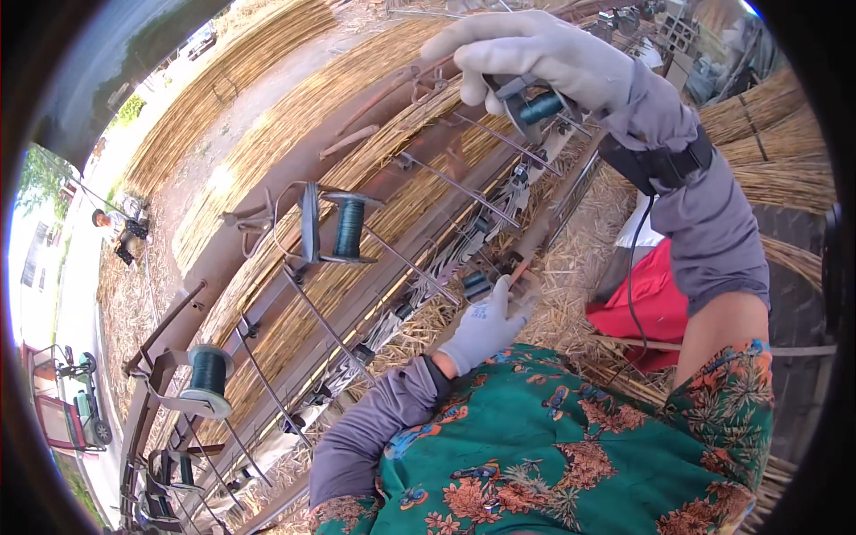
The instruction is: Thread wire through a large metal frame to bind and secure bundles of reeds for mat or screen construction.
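My left hand point(486, 330), in a pale work glove, is at the near rail of a long metal frame. Its fingers close about a short reddish-brown handle point(519, 272); their far side is hidden. Beside it sits a small dark coil point(476, 285). Raised at the upper right, my gloved right hand point(553, 58) reaches over a spool of dark green wire point(540, 108), its fingers bent round the spool's metal holder. Two similar spools stand further left along the frame, a middle wire spool point(349, 228) and a left wire spool point(209, 372), both on bent metal brackets.
Long reed stalks point(267, 160) lie along and beyond a rusty beam point(303, 183). Thin metal rods point(325, 325) cross the frame. Red cloth point(642, 294) lies at the right near bundled reeds point(767, 134). A person point(116, 232) and a red-and-green vehicle point(76, 397) are at the far left.
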`<state>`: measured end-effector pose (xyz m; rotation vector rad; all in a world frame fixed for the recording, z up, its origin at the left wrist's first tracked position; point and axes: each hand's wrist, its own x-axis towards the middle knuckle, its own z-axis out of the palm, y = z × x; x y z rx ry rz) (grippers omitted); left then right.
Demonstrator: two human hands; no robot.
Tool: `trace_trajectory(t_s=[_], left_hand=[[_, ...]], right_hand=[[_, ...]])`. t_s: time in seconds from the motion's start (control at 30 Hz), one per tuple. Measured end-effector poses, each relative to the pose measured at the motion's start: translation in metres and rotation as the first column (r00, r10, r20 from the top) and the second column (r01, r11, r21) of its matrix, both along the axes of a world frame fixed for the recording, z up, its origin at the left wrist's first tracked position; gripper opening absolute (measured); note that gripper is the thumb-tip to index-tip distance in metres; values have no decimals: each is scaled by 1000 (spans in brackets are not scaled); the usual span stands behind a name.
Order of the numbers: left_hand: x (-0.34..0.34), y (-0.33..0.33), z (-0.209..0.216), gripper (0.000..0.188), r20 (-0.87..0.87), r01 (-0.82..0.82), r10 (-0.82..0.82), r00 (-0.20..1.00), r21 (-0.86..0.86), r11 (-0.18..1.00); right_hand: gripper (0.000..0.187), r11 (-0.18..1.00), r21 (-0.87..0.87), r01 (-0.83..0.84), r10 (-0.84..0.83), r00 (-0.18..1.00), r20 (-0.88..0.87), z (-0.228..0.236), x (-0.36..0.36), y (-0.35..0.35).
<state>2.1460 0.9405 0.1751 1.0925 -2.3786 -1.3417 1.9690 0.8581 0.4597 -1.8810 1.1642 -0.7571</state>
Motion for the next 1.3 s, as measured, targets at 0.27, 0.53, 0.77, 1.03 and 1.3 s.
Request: trace_trajectory(t_s=[0.27, 0.53, 0.77, 1.03, 1.3], left_hand=[[66, -28, 31, 52, -90, -122, 87, 992, -547, 828], [173, -186, -45, 40, -338, -751, 864, 374, 437, 496], [142, -158, -23, 17, -416, -553, 865, 279, 667, 499], [136, 5, 69, 26, -735, -201, 507, 450, 470, 860], [135, 38, 24, 40, -514, 122, 682, 520, 835, 536]], right_hand=[[51, 871, -431, -235, -82, 796, -600, -10, 11, -7], [76, 572, -780, -255, -389, 752, -532, -33, 44, 14], [75, 785, -581, -215, 78, 965, -252, -35, 148, 43], [56, 321, -838, -441, -389, 745, -542, -18, 143, 16], [45, 959, -226, -171, 51, 887, -458, -25, 151, 52]])
